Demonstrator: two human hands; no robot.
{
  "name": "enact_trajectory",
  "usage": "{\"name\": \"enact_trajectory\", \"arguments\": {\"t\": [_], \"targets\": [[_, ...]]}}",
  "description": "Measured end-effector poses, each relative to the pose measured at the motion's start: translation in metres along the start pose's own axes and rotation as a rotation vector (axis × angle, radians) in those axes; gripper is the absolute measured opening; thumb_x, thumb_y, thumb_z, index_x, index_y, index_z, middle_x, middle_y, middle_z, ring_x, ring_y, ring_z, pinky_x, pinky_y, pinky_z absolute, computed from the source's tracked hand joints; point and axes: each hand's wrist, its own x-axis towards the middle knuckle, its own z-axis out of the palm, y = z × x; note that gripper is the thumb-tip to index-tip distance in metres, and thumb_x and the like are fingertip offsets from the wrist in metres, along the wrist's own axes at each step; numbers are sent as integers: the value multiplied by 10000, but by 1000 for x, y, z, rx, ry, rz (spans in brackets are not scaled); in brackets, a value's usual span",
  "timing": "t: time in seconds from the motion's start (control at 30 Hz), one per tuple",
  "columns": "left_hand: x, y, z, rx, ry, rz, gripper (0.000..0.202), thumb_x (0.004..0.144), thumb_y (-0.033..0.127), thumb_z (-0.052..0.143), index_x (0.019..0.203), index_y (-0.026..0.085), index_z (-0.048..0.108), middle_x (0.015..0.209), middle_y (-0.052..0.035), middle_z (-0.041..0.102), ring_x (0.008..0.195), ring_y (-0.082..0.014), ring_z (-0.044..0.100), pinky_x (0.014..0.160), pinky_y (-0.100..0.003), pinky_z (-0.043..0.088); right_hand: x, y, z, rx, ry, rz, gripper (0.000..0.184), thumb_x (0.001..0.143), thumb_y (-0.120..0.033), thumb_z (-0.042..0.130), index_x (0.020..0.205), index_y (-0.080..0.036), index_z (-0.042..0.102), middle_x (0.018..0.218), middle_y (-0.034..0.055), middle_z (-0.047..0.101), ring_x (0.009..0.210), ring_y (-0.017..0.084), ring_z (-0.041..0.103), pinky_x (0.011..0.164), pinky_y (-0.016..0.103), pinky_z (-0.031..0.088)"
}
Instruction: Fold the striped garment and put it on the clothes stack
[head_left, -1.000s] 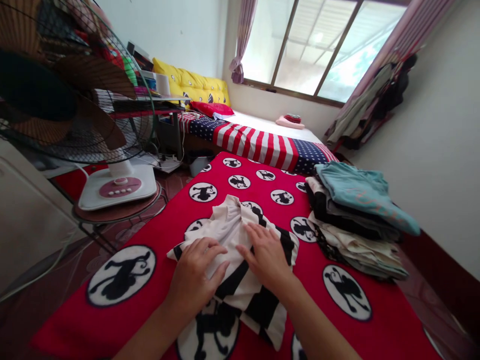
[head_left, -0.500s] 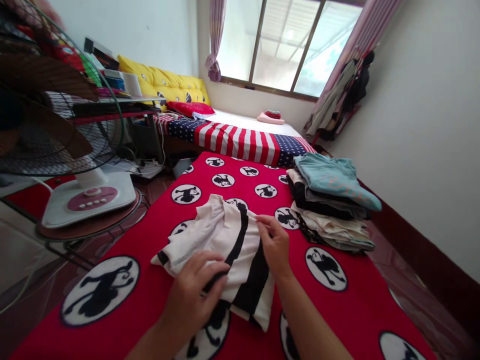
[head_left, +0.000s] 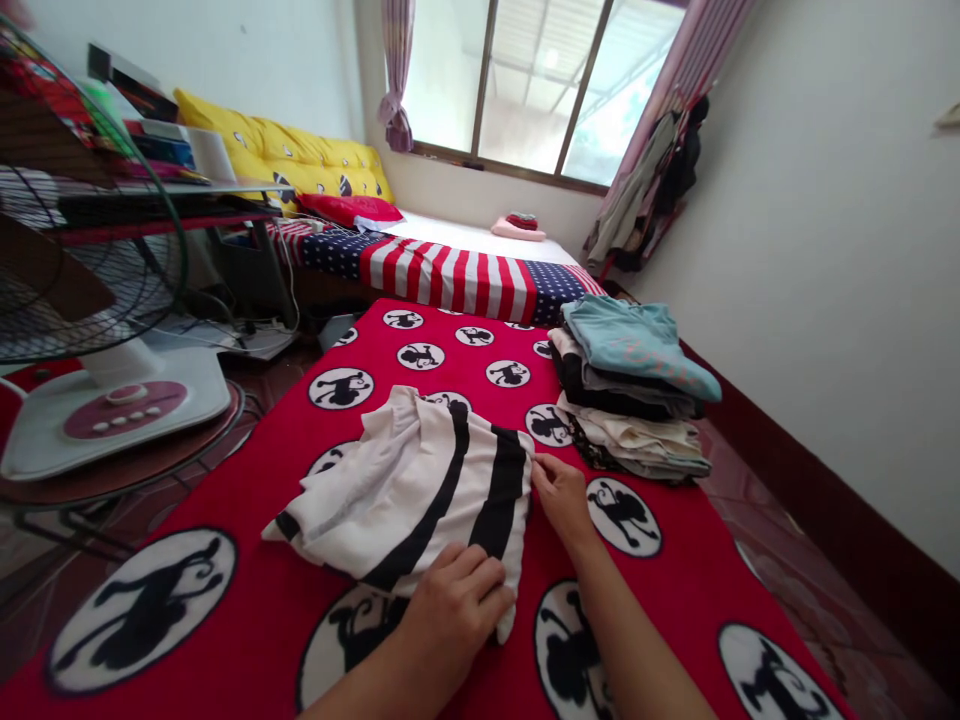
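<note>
A white garment [head_left: 427,490] with broad black stripes lies partly folded on the red blanket [head_left: 465,395]; its exact kind I cannot tell. The left side is gathered in loose ruffles, while the striped right side lies flatter. At the garment's right edge, near the upper corner, my right hand [head_left: 561,492] pinches the cloth between thumb and fingers. My left hand [head_left: 459,605] is closed over the near edge with its fingers curled on the fabric, the fingertips partly hidden.
Folded clothes [head_left: 630,375] are stacked at the right, a light blue shirt [head_left: 626,335] on top. To the left, a fan [head_left: 124,405] stands on a round stool [head_left: 202,440]. Behind lies a bed with a stars-and-stripes cover [head_left: 450,280]. A desk [head_left: 225,190] stands back left.
My left hand has moved right along the garment's near edge and closed on it. My right hand has shifted slightly right and down, and the striped part is spread flatter. The view has turned right.
</note>
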Motion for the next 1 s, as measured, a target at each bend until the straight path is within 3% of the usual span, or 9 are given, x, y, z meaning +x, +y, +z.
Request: {"name": "enact_trajectory", "arguments": {"t": [0.1, 0.27, 0.4, 0.5, 0.57, 0.7, 0.87, 0.93, 1.0], "targets": [[0, -1, -23, -162, 12, -31, 219, 914, 108, 397, 851, 188, 591, 807, -31, 612, 762, -170, 529, 706, -315, 388, 15, 0, -7, -68, 60, -27, 273, 780, -330, 492, 750, -187, 723, 553, -1, 597, 530, 144, 510, 560, 242, 397], [-10, -6, -57, -260, 10, -50, 263, 871, 33, 372, 912, 192, 577, 867, -44, 624, 815, -167, 543, 769, -304, 420, 37, 21, -6, 46, 108, 132, 249, 712, -315, 477, 540, -191, 607, 448, -26, 508, 463, 137, 479, 470, 229, 355], [-19, -4, -45, -203, -72, -33, 232, 888, 78, 386, 897, 196, 586, 833, -49, 620, 779, -173, 550, 697, -282, 449, 39, 33, 7, 35, 155, 195, 268, 693, -321, 494, 453, -203, 513, 416, -33, 456, 450, 128, 457, 441, 222, 326], [-18, 3, -34, -126, -117, -56, 198, 878, 105, 438, 860, 212, 604, 793, -38, 609, 739, -166, 554, 645, -263, 466, 41, 35, 7, 25, 144, 203, 216, 695, -314, 495, 549, -200, 606, 495, -20, 563, 512, 146, 521, 477, 225, 377], [-15, 9, -32, -75, -104, -85, 197, 820, 113, 508, 919, 233, 628, 892, -55, 629, 829, -190, 580, 717, -294, 504, 44, 32, 2, 27, 111, 190, 234, 716, -334, 492, 697, -192, 676, 632, 3, 663, 585, 162, 581, 522, 236, 425], [-17, 14, -34, 15, -44, -218, 540, 656, 165, 643, 1184, 260, 584, 1250, -123, 561, 1109, -318, 535, 908, -464, 499, 46, 27, 0, 9, 6, 136, 266, 718, -397, 578, 830, -187, 698, 792, 27, 722, 693, 171, 640, 621, 250, 471], [-34, 14, -27, -109, -111, -305, 485, 577, 114, 679, 1048, 212, 623, 1044, -95, 636, 933, -259, 615, 801, -351, 550, 40, 22, 13, -135, 2, 114, 154, 734, -328, 597, 687, -202, 674, 691, 27, 684, 681, 189, 623, 657, 287, 445], [-40, 13, -30, -170, -133, -330, 404, 607, 116, 681, 995, 218, 631, 964, -64, 650, 869, -224, 630, 750, -300, 546, 40, 15, 14, -197, 20, 103, 95, 720, -264, 604, 671, -210, 665, 720, 35, 671, 723, 203, 611, 684, 305, 429], [-46, 7, -40, -230, -137, -397, 194, 706, 143, 654, 881, 226, 635, 830, -21, 646, 744, -166, 630, 658, -237, 521, 40, 2, 13, -266, 37, 52, 77, 704, -180, 595, 690, -214, 662, 808, 52, 660, 819, 221, 595, 730, 320, 416]]}}
